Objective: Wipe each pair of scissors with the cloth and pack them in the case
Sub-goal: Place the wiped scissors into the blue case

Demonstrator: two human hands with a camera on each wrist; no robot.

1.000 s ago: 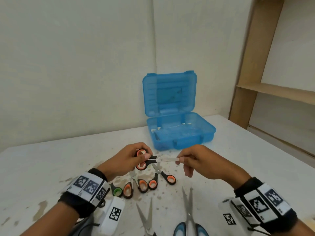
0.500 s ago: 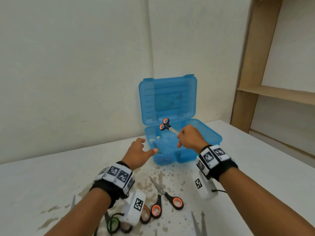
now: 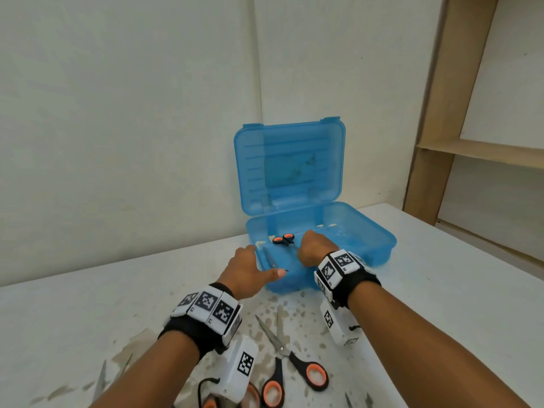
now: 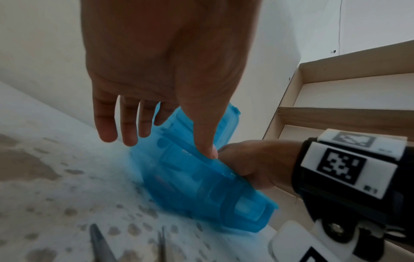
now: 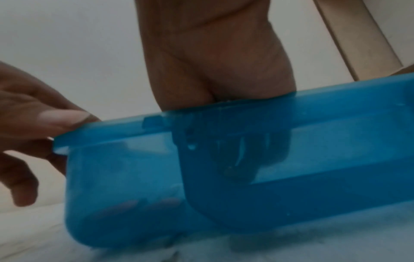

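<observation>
Nearest me, at the bottom of the head view, I see a pair of orange-handled scissors (image 3: 290,359) lying on the stained white table (image 3: 88,313), handles toward the lower edge, blades spread a little and pointing up the frame toward the case. More blade tips poke in along the bottom edge at left and right.

Moving up: my left hand (image 3: 245,272) sits at the near left corner of the blue case (image 3: 362,231). The left wrist view gives me what the head view can't: fingers straight and hanging loose, thumb tip resting on the case rim, gripping nothing.

My right hand (image 3: 316,247) reaches over the front wall into the case. From above I only get knuckles. The right wrist view shows its fingers as dark shapes through the blue wall (image 5: 246,177), too murky to say whether they pinch anything, so I cannot tell.

Just left of that hand, inside the case, lie the small scissors (image 3: 283,240), orange-and-black handles at the left, long axis running across the frame toward my right hand, blades hidden.

Beyond, the lid (image 3: 290,160) stands upright against the wall; a wooden shelf (image 3: 482,148) fills the upper right.
</observation>
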